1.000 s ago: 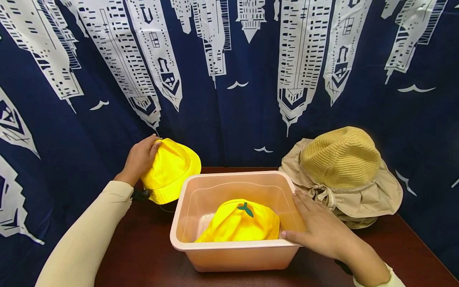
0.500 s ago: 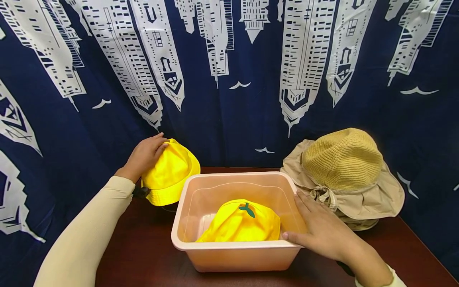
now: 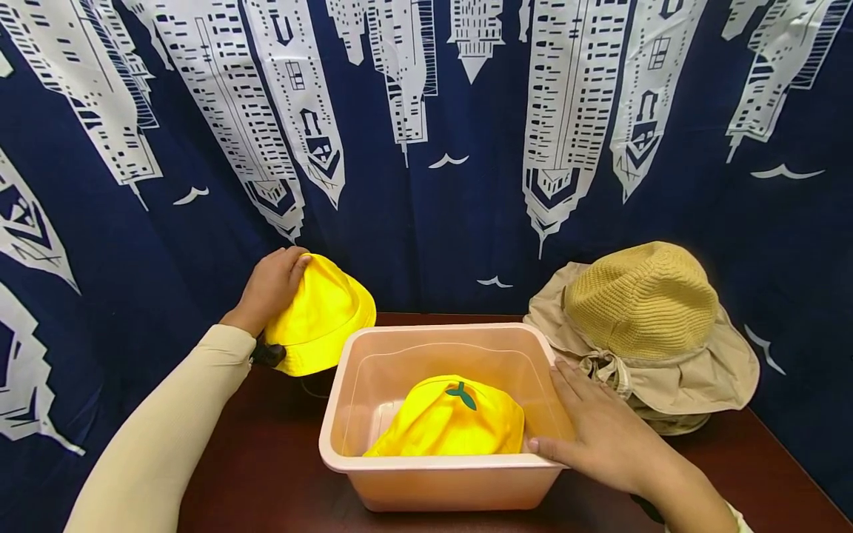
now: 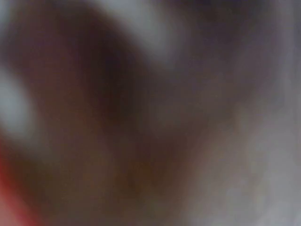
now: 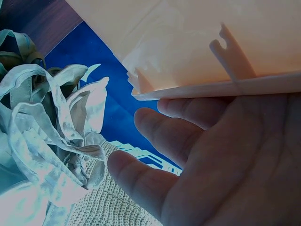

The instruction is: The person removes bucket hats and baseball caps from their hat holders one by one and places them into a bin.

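At the left of the head view, my left hand (image 3: pixel 272 290) grips the crown of a yellow bucket hat (image 3: pixel 318 314), thumb on the near side and fingers mostly hidden behind. The hat leans with its brim toward the pink plastic basin (image 3: pixel 453 463). A second yellow hat (image 3: pixel 460 418), with a green leaf shape on its top, lies inside that basin. My right hand (image 3: pixel 606 433) rests over the basin's right rim, thumb toward the inside. In the right wrist view, its fingers (image 5: pixel 169 136) extend loosely along the outside of the rim. The left wrist view is too blurred to read.
Several stacked sun hats stand right of the basin, a tan knitted crown (image 3: pixel 643 303) with a wide beige brim (image 3: pixel 700 381) and a tied bow (image 3: pixel 609 370) on top. Behind the dark red table (image 3: pixel 253 459) hangs a navy curtain (image 3: pixel 426 222) printed with white buildings.
The yellow hat in my left hand has risen slightly and shifted a little right in the last half second. My right hand stays at the basin rim. The head view has shifted slightly.
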`<state>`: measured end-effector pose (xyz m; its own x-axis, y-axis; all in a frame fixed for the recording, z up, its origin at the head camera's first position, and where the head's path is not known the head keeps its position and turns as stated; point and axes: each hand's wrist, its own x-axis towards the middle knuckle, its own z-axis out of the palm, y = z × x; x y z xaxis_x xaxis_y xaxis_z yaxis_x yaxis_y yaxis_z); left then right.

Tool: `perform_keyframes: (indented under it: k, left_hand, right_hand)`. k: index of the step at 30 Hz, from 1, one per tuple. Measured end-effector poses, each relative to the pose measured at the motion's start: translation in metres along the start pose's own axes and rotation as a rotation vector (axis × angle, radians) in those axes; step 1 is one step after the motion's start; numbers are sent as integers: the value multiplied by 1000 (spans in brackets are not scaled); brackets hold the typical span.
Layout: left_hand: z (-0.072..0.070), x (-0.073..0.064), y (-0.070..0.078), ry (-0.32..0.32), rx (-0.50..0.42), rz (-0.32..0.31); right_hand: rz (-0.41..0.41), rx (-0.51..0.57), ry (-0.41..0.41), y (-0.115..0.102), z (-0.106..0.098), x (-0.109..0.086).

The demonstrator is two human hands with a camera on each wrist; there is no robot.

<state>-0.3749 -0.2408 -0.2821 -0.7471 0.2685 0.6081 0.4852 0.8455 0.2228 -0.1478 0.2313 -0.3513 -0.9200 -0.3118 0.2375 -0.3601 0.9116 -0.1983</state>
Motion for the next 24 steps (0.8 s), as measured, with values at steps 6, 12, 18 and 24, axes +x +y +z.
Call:
perform_keyframes:
  k: [6,12,18,24]
  left_hand:
    - [-1,1,3,36,-43,-42]
    - [-6,0,4,30,-6,-54]
    - [-8,-5,1,49,34,-74]
    - [-11,-7,2,89,53,-61]
  right_hand:
    - [1,4,-3,1,0,-1]
    - [-5,5,1,2,-1,1]
    - [-5,11,0,2,0,1]
    - [-5,16,5,3,1,0]
